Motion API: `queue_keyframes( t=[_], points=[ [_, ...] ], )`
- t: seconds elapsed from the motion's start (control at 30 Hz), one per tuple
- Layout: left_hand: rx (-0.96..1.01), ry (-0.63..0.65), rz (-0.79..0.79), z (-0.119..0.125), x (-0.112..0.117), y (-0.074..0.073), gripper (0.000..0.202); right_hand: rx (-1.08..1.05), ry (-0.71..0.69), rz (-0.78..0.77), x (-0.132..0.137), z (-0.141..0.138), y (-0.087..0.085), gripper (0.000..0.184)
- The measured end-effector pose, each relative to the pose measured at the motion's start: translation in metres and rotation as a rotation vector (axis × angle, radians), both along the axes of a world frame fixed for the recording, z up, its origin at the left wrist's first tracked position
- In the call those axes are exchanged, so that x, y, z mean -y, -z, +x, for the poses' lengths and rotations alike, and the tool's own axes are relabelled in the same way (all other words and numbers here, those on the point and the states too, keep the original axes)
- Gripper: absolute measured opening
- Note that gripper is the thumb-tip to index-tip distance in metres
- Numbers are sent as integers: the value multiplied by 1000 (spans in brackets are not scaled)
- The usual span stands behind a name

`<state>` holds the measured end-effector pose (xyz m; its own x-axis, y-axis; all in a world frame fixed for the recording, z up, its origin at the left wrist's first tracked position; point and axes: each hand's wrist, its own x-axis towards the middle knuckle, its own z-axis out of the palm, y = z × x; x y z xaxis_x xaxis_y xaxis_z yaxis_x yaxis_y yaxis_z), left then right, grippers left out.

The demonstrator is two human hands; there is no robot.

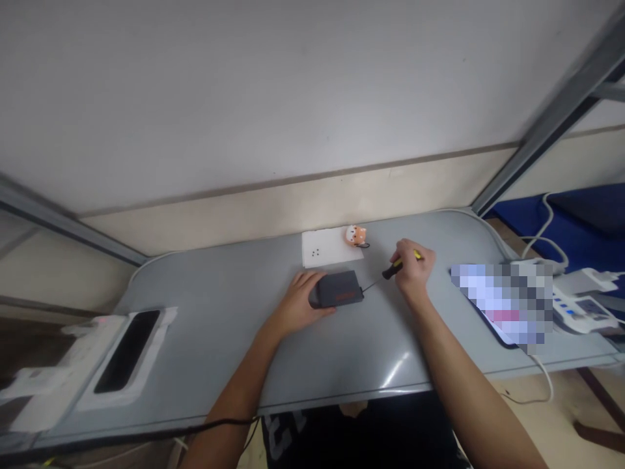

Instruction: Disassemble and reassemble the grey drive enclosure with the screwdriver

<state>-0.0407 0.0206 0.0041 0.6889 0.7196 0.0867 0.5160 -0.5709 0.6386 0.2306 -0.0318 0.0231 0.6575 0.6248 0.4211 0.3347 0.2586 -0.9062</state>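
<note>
My left hand [303, 301] grips the left end of a dark grey, flat box-shaped device [340, 286] that rests on the grey table. Reddish lettering shows faintly along its near side. In my right hand [413, 266] is a screwdriver [393, 268] with a black and yellow handle. Its thin shaft points left, and the tip is at the device's right end, by a small dark part there; whether it sits in a screw I cannot make out. Just behind the device lies a white paper [325, 249] with several tiny dark screw-like pieces [315, 253] on it.
An orange and white animal-faced figure [355, 236] with a dark loop stands on the paper's right side. To the right lie a blurred-out lit phone [481, 303] and a white power strip [583, 309] with cables. A black phone [127, 352] lies on white packaging at left.
</note>
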Motion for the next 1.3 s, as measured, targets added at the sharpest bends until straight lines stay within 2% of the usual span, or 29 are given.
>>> queue_keyframes(
  t=[0.47,0.67,0.77,0.87,1.0,1.07,1.17,1.3],
  points=[
    [13,5,-1,0,3,-1,74,-94,37,38,-3,-5,0,40],
    [2,2,18,0,1,2,75,-58,-58,-36,-6,-14,11,41],
    [2,-5,13,1,2,2,75,-11,-65,-47,-4,-14,11,42],
    [-2,-10,2,1,3,0,76,7,9,-6,-2,-9,5,40],
    [-10,-20,-23,1,4,0,80,-24,192,125,0,-4,-4,39],
    [-9,-18,-27,0,3,2,83,-27,212,169,2,-9,-5,39],
    [-2,-5,-18,0,3,5,87,-11,119,173,7,-28,-3,41],
    [16,-7,-12,0,2,7,91,111,-55,68,15,-57,3,43]
  ],
)
